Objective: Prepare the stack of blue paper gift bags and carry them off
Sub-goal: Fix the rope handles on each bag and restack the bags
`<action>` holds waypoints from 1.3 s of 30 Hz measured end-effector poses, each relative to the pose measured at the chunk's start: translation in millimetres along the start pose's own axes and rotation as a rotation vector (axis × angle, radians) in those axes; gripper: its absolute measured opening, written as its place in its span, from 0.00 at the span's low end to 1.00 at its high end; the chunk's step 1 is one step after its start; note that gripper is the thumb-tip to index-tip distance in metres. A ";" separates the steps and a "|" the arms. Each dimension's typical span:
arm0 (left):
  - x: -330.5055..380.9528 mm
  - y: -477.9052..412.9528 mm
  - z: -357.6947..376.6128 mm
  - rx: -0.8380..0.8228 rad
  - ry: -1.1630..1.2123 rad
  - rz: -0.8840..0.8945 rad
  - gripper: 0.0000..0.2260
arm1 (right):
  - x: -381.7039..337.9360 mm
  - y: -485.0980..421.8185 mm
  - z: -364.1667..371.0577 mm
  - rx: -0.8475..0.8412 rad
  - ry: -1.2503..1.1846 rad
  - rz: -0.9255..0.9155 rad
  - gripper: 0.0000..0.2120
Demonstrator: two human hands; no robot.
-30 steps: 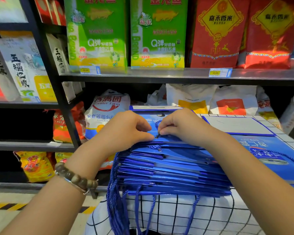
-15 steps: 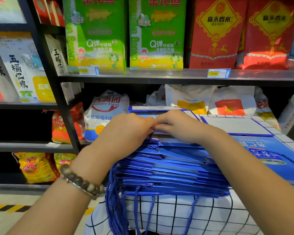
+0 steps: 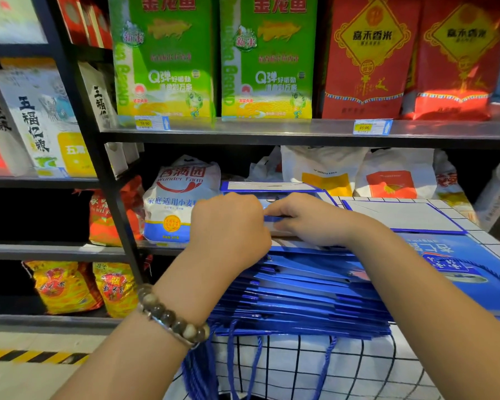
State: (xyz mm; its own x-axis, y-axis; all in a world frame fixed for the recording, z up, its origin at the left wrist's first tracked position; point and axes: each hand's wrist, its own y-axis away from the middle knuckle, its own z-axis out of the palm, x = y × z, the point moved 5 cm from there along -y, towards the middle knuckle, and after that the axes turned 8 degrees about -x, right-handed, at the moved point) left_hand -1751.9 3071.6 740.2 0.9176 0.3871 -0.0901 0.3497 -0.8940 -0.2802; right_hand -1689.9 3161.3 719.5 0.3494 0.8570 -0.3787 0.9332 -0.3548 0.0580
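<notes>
A stack of flat blue paper gift bags (image 3: 306,295) lies on a table with a white grid-pattern cloth (image 3: 315,368). Blue cord handles (image 3: 202,368) hang over the table's near edge. My left hand (image 3: 228,226), with a bead bracelet at the wrist, and my right hand (image 3: 309,219) meet on top of the stack, fingers curled and pinching the upper edge of the top bag. The fingertips are partly hidden by the hands themselves.
More blue bags lie to the right: one face up (image 3: 456,267), one showing a white side (image 3: 401,216). A black metal shelf (image 3: 243,134) with rice and flour bags stands right behind the table. Yellow-black floor tape (image 3: 26,356) runs at lower left.
Both hands have shifted slightly away from me along the top of the stack and closed together, lifting the top bag's edge a little.
</notes>
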 end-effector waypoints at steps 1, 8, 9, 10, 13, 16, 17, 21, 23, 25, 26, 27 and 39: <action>1.8 0.4 0.0 0.010 -0.001 -0.005 0.12 | -0.2 0.4 -0.3 0.009 -0.006 0.005 0.14; 4.9 -3.6 7.8 -0.041 -0.046 -0.043 0.09 | -1.9 -0.7 2.4 0.042 0.095 0.046 0.12; 6.8 -3.7 8.0 -0.050 -0.061 -0.028 0.10 | -1.3 -0.7 2.4 0.051 0.100 0.056 0.12; 8.9 -3.6 8.4 -0.060 -0.085 -0.001 0.11 | -0.7 -0.2 2.8 0.061 0.100 0.062 0.12; 7.5 -3.7 9.1 -0.121 -0.114 0.050 0.16 | 1.5 1.6 5.7 0.088 0.064 0.069 0.13; 0.8 -4.8 11.5 -0.209 -0.018 0.085 0.10 | 6.6 5.2 3.5 0.163 -0.015 0.089 0.08; -1.9 -5.0 11.6 -0.232 0.040 0.095 0.09 | 8.3 6.9 1.9 0.188 -0.045 0.089 0.06; -19.7 -12.7 8.3 -0.292 0.461 0.036 0.11 | 10.4 13.5 0.8 0.218 -0.100 0.061 0.05; -24.9 -21.2 7.4 -0.306 0.651 0.014 0.08 | 10.6 16.4 0.5 0.242 -0.126 0.055 0.06; -21.3 -29.6 11.3 -0.343 0.702 0.030 0.04 | 10.7 19.1 0.5 0.254 -0.151 0.058 0.06; -17.4 -33.1 14.3 -0.365 0.697 0.049 0.03 | 10.6 20.4 0.6 0.257 -0.157 0.057 0.07; -13.2 -35.9 17.6 -0.382 0.695 0.067 0.03 | 10.5 21.7 0.8 0.262 -0.157 0.055 0.09; -15.3 -57.0 35.6 -0.236 0.910 -0.027 0.06 | 10.5 34.7 2.6 0.218 -0.149 0.037 0.08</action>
State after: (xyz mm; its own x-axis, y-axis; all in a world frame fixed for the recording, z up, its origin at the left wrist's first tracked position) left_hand -1792.7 3124.7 723.5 0.6685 0.1724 0.7234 0.3110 -0.9484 -0.0614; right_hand -1654.1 3157.1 715.1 0.3516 0.7829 -0.5132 0.8738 -0.4712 -0.1201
